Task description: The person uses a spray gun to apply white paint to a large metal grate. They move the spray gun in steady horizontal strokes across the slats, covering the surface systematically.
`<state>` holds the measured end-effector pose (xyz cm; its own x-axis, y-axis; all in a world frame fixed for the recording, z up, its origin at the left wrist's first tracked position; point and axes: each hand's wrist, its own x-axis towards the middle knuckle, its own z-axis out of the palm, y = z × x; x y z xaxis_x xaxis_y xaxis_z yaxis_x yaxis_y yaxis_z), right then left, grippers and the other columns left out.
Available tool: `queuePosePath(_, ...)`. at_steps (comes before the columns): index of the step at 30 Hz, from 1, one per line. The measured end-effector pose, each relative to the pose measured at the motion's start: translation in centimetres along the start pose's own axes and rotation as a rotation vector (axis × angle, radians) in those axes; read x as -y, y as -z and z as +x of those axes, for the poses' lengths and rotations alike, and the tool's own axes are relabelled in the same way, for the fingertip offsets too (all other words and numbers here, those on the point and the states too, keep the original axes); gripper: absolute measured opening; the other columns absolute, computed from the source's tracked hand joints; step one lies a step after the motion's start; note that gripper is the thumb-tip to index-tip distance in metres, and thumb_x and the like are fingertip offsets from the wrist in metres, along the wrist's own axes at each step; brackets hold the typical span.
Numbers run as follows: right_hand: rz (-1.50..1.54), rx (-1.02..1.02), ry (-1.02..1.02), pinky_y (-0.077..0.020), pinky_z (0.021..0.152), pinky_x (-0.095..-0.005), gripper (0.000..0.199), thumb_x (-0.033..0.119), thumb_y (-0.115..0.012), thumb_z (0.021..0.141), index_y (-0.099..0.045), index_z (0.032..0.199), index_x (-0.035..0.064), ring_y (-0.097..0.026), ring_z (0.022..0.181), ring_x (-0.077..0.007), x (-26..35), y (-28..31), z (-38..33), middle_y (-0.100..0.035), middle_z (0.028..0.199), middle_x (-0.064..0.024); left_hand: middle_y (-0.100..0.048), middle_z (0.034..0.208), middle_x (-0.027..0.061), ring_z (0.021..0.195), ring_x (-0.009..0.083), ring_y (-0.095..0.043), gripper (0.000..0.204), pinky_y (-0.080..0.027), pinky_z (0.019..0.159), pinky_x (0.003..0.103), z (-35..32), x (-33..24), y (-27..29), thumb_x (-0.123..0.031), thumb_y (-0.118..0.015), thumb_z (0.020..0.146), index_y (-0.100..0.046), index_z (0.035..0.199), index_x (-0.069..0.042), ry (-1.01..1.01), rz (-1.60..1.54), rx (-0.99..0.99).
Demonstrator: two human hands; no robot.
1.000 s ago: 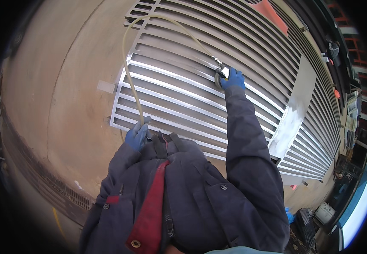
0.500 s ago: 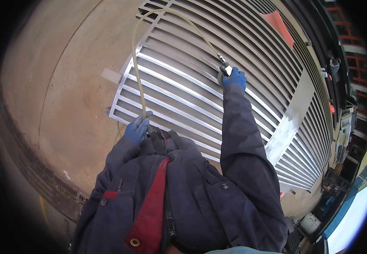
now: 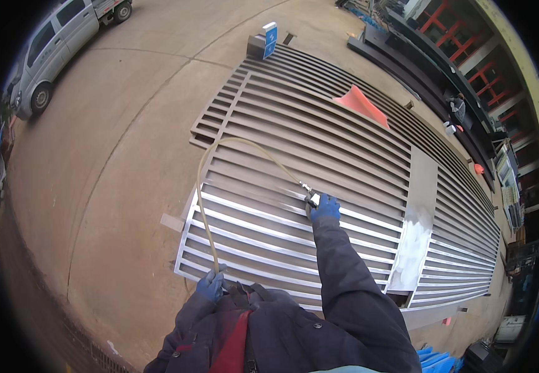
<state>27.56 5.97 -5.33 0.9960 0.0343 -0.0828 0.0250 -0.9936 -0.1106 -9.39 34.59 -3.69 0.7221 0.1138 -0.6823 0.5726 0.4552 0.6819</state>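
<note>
The right hand [image 3: 326,207], in a blue work glove, reaches forward at the end of a dark blue sleeve and is closed around a small metal spray tool [image 3: 310,198], whose tip points down at the large grey metal grating of long parallel slats [image 3: 319,133] lying flat on the concrete yard floor [image 3: 120,155]. From the tool's upper end a thin, pale yellowish hose [image 3: 220,152] arcs away over the slats, loops to the person's left and runs back down to the left hand [image 3: 210,285], also blue-gloved, which is closed around the hose just at the near edge of the grating, close to the person's chest. The slats nearest the person look brighter and silvery, while those farther off are a duller brown-grey; a broad flat cross plate [image 3: 420,211] to the right carries a whitish patch. An orange triangular piece [image 3: 359,102] lies on the far slats, a small blue-and-white box [image 3: 270,38] stands at the grating's far end, and a silver van [image 3: 52,53] is parked at the upper left.
</note>
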Motion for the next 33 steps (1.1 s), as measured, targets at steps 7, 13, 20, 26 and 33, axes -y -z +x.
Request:
queuePosePath(7, 0.058, 0.096, -0.057, -0.0552, 0.094, -0.0559, 0.054, 0.051, -0.075, 0.086, -0.064, 0.126, 0.0171, -0.06, 0.121, -0.0416, 1.7, 0.8, 0.1, -0.057, 0.13, -0.0197, -0.066, 0.082, 0.0033, 0.063, 0.0078, -0.054, 0.04, -0.047, 0.059, 0.024, 0.5, -2.2, -1.3, -0.027, -0.047, 0.112, -0.052, 0.147, -0.009, -0.086, 0.232, 0.078)
queuePosePath(13, 0.052, 0.057, -0.099, -0.0567, 0.092, -0.0534, 0.055, 0.052, -0.076, 0.084, -0.065, 0.125, 0.0172, -0.061, 0.12, -0.0382, 0.8, 0.8, -0.4, -0.058, 0.128, -0.0167, -0.064, 0.087, 0.0032, 0.07, 0.0092, -0.054, 0.045, -0.049, 0.065, 0.027, 0.5, -3.7, -2.8, -0.032, -0.049, 0.111, -0.052, 0.149, -0.008, -0.092, 0.334, 0.071)
queuePosePath(20, 0.042, -0.035, -0.182, -0.0574, 0.092, -0.0504, 0.051, 0.045, -0.075, 0.085, -0.065, 0.122, 0.0116, -0.062, 0.114, -0.0398, -6.1, 2.2, -0.9, -0.06, 0.123, -0.0191, -0.064, 0.085, 0.0015, 0.064, 0.0072, -0.049, 0.043, -0.044, 0.058, 0.024, 0.2, -3.1, -3.0, -0.031, -0.05, 0.111, -0.052, 0.149, -0.011, -0.073, 0.237, 0.081)
queuePosePath(26, 0.2, -0.075, -0.348, -0.0581, 0.09, -0.0503, 0.055, 0.049, -0.079, 0.085, -0.065, 0.12, 0.009, -0.062, 0.116, -0.04, -5.3, 2.9, 0.3, -0.058, 0.126, -0.0204, -0.063, 0.08, 0.0013, 0.059, 0.0039, -0.046, 0.041, -0.038, 0.052, 0.022, 0.5, -1.5, -3.7, -0.034, -0.048, 0.111, -0.054, 0.145, -0.011, -0.077, 0.3, 0.028)
queuePosePath(33, 0.103, 0.107, -0.124, -0.0551, 0.092, -0.0501, 0.042, 0.026, -0.074, 0.088, -0.062, 0.128, 0.0191, -0.06, 0.118, -0.0336, 2.0, -1.3, -0.6, -0.057, 0.13, -0.0142, -0.065, 0.072, 0.0056, 0.048, 0.0081, -0.052, 0.047, -0.044, 0.045, 0.023, 3.2, -0.1, -2.2, -0.04, -0.045, 0.112, -0.055, 0.141, -0.005, -0.215, 0.294, -0.004)
